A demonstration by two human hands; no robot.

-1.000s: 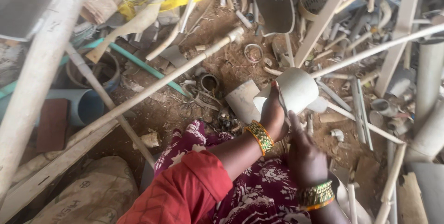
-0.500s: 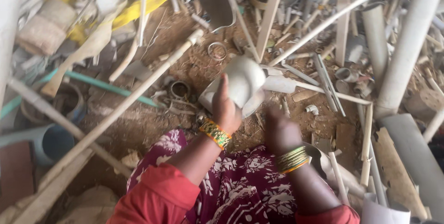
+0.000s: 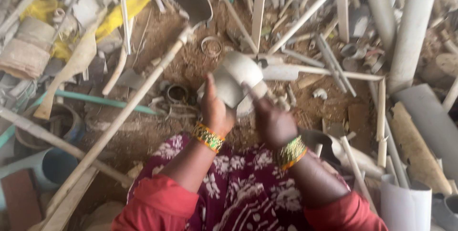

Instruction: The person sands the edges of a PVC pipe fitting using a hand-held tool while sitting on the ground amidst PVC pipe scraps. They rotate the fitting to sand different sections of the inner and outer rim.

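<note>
Down in the head view, both hands grip a short, pale grey plastic pipe fitting point(image 3: 234, 80) above the brown dirt ground point(image 3: 191, 59). Left hand point(image 3: 216, 111) is wrapped round its near left side; right hand point(image 3: 273, 122) clasps its lower right end. A long wooden-handled shovel point(image 3: 143, 88) lies just left, with white plastic pipes point(image 3: 410, 26) scattered nearby.

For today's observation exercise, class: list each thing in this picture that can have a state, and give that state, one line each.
Left hand: gripping the pipe fitting, bangle at the wrist.
Right hand: on the same fitting, finger stretched along it.
Grey pipe fitting: held off the ground, blurred.
Long wooden pole: lying slantwise on the dirt.
Large grey pipe: lying among the scrap.
Yellow sheet: crumpled.
</note>
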